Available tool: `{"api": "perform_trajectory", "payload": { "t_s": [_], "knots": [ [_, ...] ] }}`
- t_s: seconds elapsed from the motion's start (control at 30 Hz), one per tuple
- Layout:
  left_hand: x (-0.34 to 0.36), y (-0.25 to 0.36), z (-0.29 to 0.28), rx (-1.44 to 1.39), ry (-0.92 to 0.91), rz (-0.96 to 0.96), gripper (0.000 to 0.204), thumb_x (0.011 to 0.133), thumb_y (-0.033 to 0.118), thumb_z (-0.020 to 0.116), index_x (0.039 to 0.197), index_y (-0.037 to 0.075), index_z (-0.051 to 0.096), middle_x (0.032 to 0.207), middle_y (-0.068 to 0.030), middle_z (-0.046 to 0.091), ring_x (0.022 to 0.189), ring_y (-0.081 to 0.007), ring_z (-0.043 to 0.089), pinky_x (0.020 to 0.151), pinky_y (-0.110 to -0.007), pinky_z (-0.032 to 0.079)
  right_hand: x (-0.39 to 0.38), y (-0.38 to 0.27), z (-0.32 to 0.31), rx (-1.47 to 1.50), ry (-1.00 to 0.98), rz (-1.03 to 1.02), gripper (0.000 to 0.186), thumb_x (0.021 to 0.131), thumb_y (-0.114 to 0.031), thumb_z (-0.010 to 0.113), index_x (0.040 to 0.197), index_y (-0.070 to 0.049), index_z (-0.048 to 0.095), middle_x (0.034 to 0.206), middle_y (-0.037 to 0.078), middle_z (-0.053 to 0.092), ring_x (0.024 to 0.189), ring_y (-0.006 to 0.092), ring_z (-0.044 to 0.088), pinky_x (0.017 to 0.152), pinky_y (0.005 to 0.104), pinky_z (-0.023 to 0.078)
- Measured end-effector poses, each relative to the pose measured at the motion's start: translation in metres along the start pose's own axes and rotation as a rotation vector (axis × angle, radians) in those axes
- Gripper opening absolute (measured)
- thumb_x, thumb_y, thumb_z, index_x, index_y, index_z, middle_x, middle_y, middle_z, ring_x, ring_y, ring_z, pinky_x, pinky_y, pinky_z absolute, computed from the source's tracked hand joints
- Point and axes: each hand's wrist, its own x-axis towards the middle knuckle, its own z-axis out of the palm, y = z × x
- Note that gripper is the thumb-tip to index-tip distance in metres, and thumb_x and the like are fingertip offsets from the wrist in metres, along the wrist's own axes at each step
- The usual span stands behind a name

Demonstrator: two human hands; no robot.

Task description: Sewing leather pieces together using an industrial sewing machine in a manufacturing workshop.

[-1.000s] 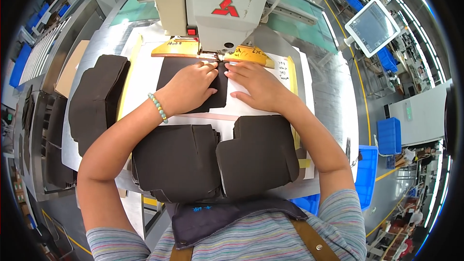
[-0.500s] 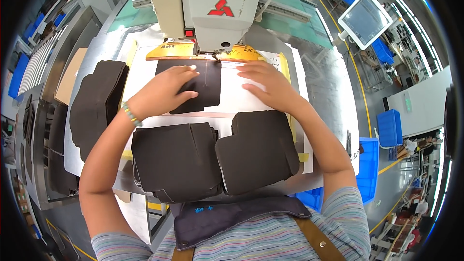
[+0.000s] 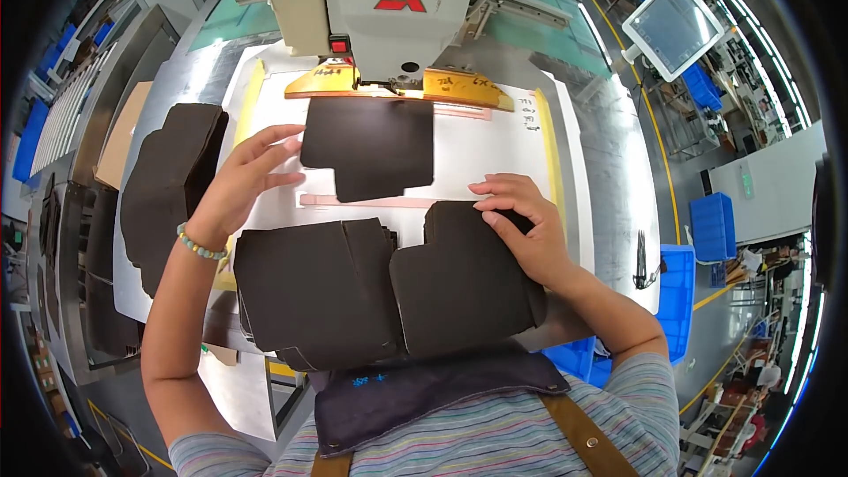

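A black flat panel [image 3: 375, 155] with notched lower corners lies on the white sheet, its far edge at the yellow clamp [image 3: 468, 90] beneath the sewing machine head [image 3: 397, 13]. Beside the panel's left edge, my left hand [image 3: 252, 178] is open, fingers apart, holding nothing. My right hand [image 3: 530, 234] rests at the far right corner of the right stack of black panels [image 3: 464, 291], fingers spread and thumb over the top piece. Another stack of black panels [image 3: 314, 291] sits close to its left. Whether my right fingertips lift a piece cannot be made out.
A taller pile of black panels [image 3: 172, 181] stands at the left of the table. Tweezers or snips [image 3: 641, 261] lie near the right edge, above a blue bin [image 3: 676, 300]. A tablet-like screen [image 3: 673, 25] stands at the far right.
My left hand has drawn back left off the panel. My right hand has come nearer, onto the right stack. The clamp and panel have shifted right relative to the machine head.
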Motion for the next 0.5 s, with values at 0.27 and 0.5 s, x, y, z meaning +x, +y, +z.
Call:
{"api": "perform_trajectory", "payload": {
  "t_s": [0.27,0.5],
  "knots": [
    [0.05,-0.01,-0.002,0.136,-0.179,-0.05,0.035,0.113,0.026,0.063,0.139,0.002,0.067,0.121,-0.0046,0.063,0.108,-0.014,0.073,0.092,-0.029,0.06,0.019,-0.009,0.038,-0.009,-0.007,0.043,0.017,0.098,0.001,0.071,0.112,-0.004,0.079,0.134,0.012,0.077,0.139,0.032,0.061,0.119,0.0446,0.045],
    [0.084,-0.032,0.006,0.206,-0.18,-0.018,0.02,0.109,0.016,0.069,0.117,-0.002,0.073,0.096,-0.0017,0.07,0.082,-0.0107,0.074,0.081,-0.027,0.064,0.031,0.005,0.049,-0.005,0.077,0.125,0.016,0.097,0.0,0.073,0.112,-0.003,0.079,0.132,0.011,0.077,0.131,0.0295,0.067,0.114,0.0414,0.05]
  ]
}}
